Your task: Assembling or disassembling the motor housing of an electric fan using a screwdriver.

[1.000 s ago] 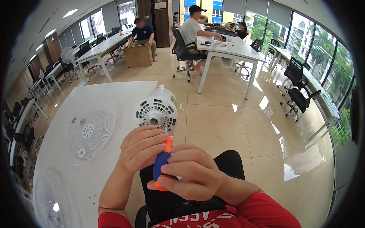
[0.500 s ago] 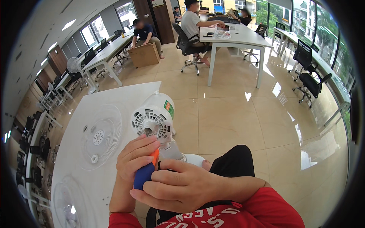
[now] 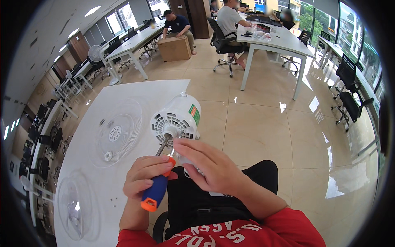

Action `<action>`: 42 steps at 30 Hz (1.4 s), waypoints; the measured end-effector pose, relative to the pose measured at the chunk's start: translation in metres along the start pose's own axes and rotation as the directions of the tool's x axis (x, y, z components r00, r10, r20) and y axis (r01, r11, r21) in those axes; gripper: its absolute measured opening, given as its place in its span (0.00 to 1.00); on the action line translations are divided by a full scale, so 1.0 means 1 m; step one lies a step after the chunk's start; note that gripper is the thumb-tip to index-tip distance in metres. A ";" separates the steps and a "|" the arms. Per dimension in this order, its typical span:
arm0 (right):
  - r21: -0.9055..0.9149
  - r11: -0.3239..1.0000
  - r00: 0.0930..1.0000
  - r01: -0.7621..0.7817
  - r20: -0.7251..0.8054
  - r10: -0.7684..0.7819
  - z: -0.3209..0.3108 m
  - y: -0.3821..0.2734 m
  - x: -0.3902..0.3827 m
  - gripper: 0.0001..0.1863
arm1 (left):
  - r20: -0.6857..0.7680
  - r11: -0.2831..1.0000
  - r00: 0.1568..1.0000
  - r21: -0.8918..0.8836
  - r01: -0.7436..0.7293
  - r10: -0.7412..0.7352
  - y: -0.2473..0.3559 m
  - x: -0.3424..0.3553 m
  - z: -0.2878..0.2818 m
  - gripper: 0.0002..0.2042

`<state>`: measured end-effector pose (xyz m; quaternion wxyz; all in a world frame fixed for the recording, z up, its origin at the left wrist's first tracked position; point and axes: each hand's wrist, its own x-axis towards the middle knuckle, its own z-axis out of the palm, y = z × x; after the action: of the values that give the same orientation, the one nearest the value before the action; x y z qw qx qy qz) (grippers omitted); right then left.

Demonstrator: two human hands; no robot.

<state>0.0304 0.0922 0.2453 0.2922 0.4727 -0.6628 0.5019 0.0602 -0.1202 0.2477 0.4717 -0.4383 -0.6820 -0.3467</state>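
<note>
A white fan motor housing (image 3: 177,112) with a vented front and a bare metal shaft (image 3: 163,145) faces me at the table's right edge. My left hand (image 3: 149,175) is closed around a screwdriver (image 3: 154,192) with a blue and orange handle. The screwdriver's metal shank points up toward the lower part of the vented front; its tip is hidden behind my right fingers. My right hand (image 3: 212,164) has its fingers stretched out beside the shank, close to the motor front, and I cannot tell whether they touch it. The fan's stand is mostly hidden by my right hand.
On the white table (image 3: 164,85) lie a round fan grille (image 3: 135,123), a white plastic nut (image 3: 108,156), a clear fan blade (image 3: 68,206) and several tiny dark screws (image 3: 115,200). A co-worker handles a cardboard box (image 3: 175,49) beyond; others sit at a far desk (image 3: 284,43).
My right hand has let go of the screwdriver handle and moved up near the motor front, its fingers now straight. The left hand still grips the screwdriver. The whole view has shifted slightly.
</note>
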 end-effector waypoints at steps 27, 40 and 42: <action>-0.142 0.957 0.947 0.252 -0.166 -0.274 0.030 0.035 0.002 0.27 | 0.022 0.924 0.988 0.358 0.135 -0.153 0.033 0.007 0.008 0.30; -0.155 0.979 0.983 0.133 -0.108 -0.151 0.027 0.033 0.003 0.28 | -0.001 0.948 0.999 0.315 0.035 -0.036 0.040 0.009 -0.013 0.37; -0.165 0.976 0.981 0.140 -0.107 -0.159 0.027 0.035 0.004 0.27 | -0.045 0.945 0.998 0.323 0.046 -0.033 0.039 0.005 -0.013 0.38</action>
<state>-0.0007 0.0669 0.2262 0.4047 0.4660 -0.6440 0.4521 0.0995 -0.1158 0.2588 0.5436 -0.3343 -0.7289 -0.2478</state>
